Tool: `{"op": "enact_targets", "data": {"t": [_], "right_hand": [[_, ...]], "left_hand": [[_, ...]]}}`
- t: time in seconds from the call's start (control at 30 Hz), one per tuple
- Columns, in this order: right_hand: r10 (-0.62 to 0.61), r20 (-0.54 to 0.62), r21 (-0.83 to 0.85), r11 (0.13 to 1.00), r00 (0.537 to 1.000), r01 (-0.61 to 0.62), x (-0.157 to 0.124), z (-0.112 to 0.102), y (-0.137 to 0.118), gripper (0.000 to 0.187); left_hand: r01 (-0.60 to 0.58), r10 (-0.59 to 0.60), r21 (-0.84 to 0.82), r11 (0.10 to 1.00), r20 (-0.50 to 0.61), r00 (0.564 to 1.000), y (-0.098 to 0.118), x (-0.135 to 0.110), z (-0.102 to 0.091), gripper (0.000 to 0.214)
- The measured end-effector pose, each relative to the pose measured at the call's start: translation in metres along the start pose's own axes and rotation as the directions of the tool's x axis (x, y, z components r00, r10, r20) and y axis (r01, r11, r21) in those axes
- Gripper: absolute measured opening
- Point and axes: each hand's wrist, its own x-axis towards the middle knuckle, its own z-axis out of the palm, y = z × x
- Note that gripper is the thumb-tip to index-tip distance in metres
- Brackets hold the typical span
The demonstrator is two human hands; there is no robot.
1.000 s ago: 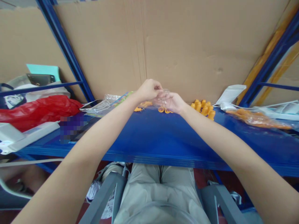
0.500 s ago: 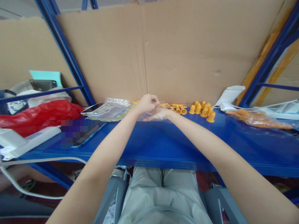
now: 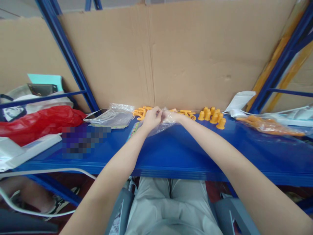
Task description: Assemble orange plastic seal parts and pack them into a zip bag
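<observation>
Centrally, over the blue table (image 3: 176,153), a clear, crinkled plastic bag (image 3: 158,129), limp and streaked with glare, is pinched by the left grip (image 3: 152,118); whether the right grip (image 3: 172,116) is closed cannot be told. Beyond, orange bell-shaped cups (image 3: 213,117) are backed by a cardboard panel (image 3: 195,58).

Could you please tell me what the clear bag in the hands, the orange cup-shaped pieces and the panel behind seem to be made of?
Clear bag: probably thin, glossy plastic film; it is see-through with crinkled glints.
Orange cup-shaped pieces: likely smooth moulded plastic, from their even colour and matching shapes.
Panel: apparently matt brown cardboard, showing creases and a small dent.
</observation>
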Motion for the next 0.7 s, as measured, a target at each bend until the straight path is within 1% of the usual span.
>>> {"op": "enact_targets", "data": {"t": [0.07, 0.1, 0.17, 0.2, 0.23, 0.27, 0.3, 0.33, 0.4, 0.43, 0.47, 0.5, 0.57, 0.7], "right_hand": [[0.116, -0.058, 0.088, 0.99, 0.992, -0.11, -0.011, -0.015, 0.009, 0.016], [0.187, -0.135, 0.136, 0.976, 0.973, -0.169, -0.017, -0.024, 0.014, 0.014], [0.304, -0.264, 0.213, 0.944, 0.915, -0.252, -0.031, -0.042, 0.025, 0.013], [0.354, -0.324, 0.204, 0.932, 0.877, -0.301, -0.037, -0.05, 0.031, 0.013], [0.395, -0.384, 0.151, 0.918, 0.834, -0.366, -0.043, -0.057, 0.036, 0.013], [0.415, -0.433, 0.059, 0.899, 0.8, -0.434, -0.048, -0.063, 0.04, 0.013], [0.422, -0.441, -0.051, 0.869, 0.792, -0.492, -0.053, -0.067, 0.044, 0.014], [0.438, -0.438, -0.16, 0.821, 0.785, -0.548, -0.058, -0.069, 0.046, 0.015], [0.499, -0.352, -0.353, 0.713, 0.792, -0.606, -0.066, -0.067, 0.049, 0.021], [0.535, -0.307, -0.423, 0.664, 0.787, -0.617, -0.069, -0.063, 0.05, 0.023], [0.566, -0.271, -0.473, 0.626, 0.779, -0.62, -0.071, -0.058, 0.05, 0.027], [0.587, -0.264, -0.504, 0.593, 0.766, -0.628, -0.073, -0.051, 0.05, 0.03], [0.608, -0.299, -0.516, 0.545, 0.736, -0.66, -0.074, -0.038, 0.05, 0.039], [0.624, -0.413, -0.455, 0.49, 0.663, -0.744, -0.071, -0.02, 0.052, 0.049]], "left_hand": [[0.012, -0.011, 0.03, 0.999, -0.023, 1.0, -0.003, 0.0, 0.001, 0.015], [0.015, -0.014, 0.041, 0.999, -0.033, 0.999, -0.004, 0.0, 0.002, 0.016], [0.018, -0.016, 0.059, 0.998, -0.038, 0.999, -0.008, 0.0, 0.004, 0.016], [0.018, -0.016, 0.065, 0.998, -0.034, 0.999, -0.009, 0.0, 0.005, 0.016], [0.017, -0.016, 0.069, 0.997, -0.026, 1.0, -0.011, 0.0, 0.006, 0.016], [0.015, -0.014, 0.072, 0.997, -0.016, 1.0, -0.013, 0.0, 0.007, 0.017], [0.011, -0.011, 0.072, 0.997, -0.005, 1.0, -0.014, 0.0, 0.009, 0.017], [0.003, -0.003, 0.069, 0.998, 0.006, 1.0, -0.015, 0.0, 0.01, 0.017], [-0.024, 0.023, 0.053, 0.998, 0.025, 0.999, -0.014, -0.001, 0.012, 0.017], [-0.039, 0.038, 0.043, 0.998, 0.032, 0.999, -0.014, -0.001, 0.012, 0.017], [-0.053, 0.052, 0.034, 0.998, 0.037, 0.998, -0.013, -0.001, 0.013, 0.017], [-0.063, 0.062, 0.027, 0.998, 0.04, 0.997, -0.011, -0.002, 0.013, 0.017], [-0.079, 0.078, 0.017, 0.997, 0.04, 0.996, -0.009, -0.002, 0.013, 0.017], [-0.096, 0.095, 0.009, 0.995, 0.039, 0.995, -0.007, -0.004, 0.014, 0.018]]}}
